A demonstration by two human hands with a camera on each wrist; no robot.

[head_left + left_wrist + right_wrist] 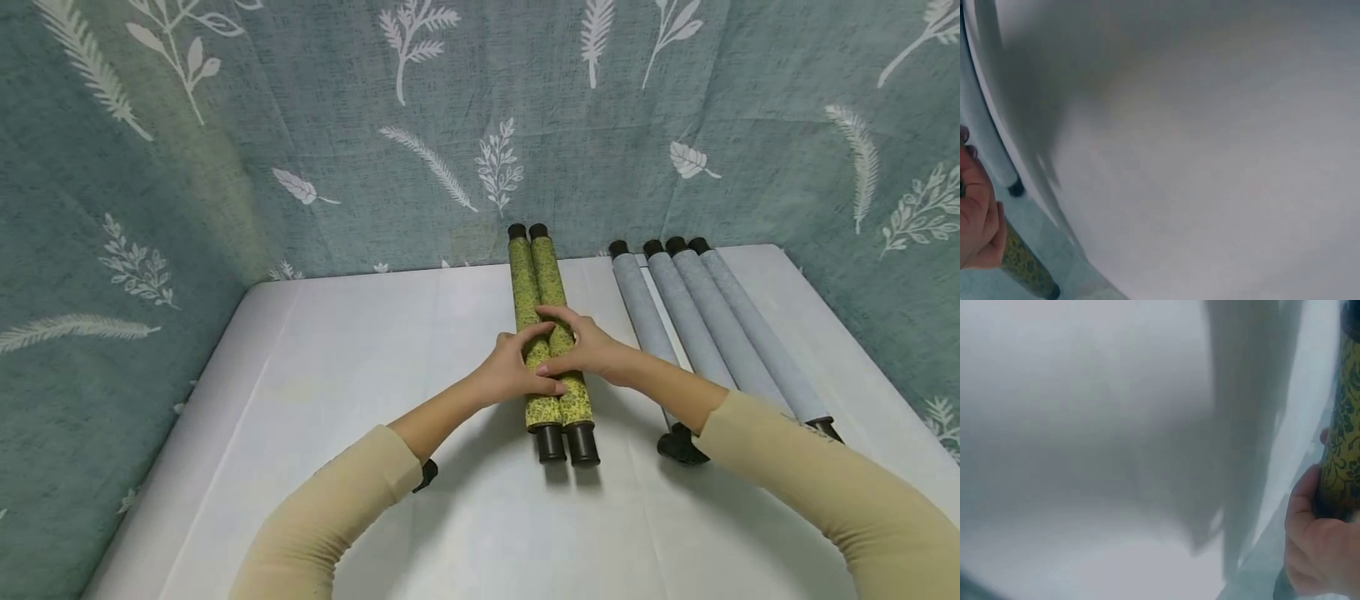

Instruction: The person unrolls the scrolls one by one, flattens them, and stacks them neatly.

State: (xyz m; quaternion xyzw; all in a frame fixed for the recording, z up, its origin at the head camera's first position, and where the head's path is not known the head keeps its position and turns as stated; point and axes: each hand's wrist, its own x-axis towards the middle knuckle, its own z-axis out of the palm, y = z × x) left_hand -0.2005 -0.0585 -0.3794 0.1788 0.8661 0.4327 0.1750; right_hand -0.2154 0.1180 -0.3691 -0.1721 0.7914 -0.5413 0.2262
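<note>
Two yellow-green patterned scrolls, the left scroll (523,279) and the right scroll (549,279), lie rolled up side by side with black end knobs. From the left, my left hand (512,371) curls its thumb and fingers over the pair at about mid-length. My right hand (592,346) grips them from the right, its thumb across the rolls near the left hand's thumb. In the left wrist view, the left hand (979,215) is partly cut off by the frame edge. The right wrist view shows the right hand (1325,550) around a patterned scroll (1342,440).
Several grey-blue scrolls (708,308) with black ends lie to the right on the white table (360,350), partly under the right forearm. A small black object (427,475) peeks out beside the left sleeve. Leaf-patterned green cloth (337,142) hangs behind and at both sides.
</note>
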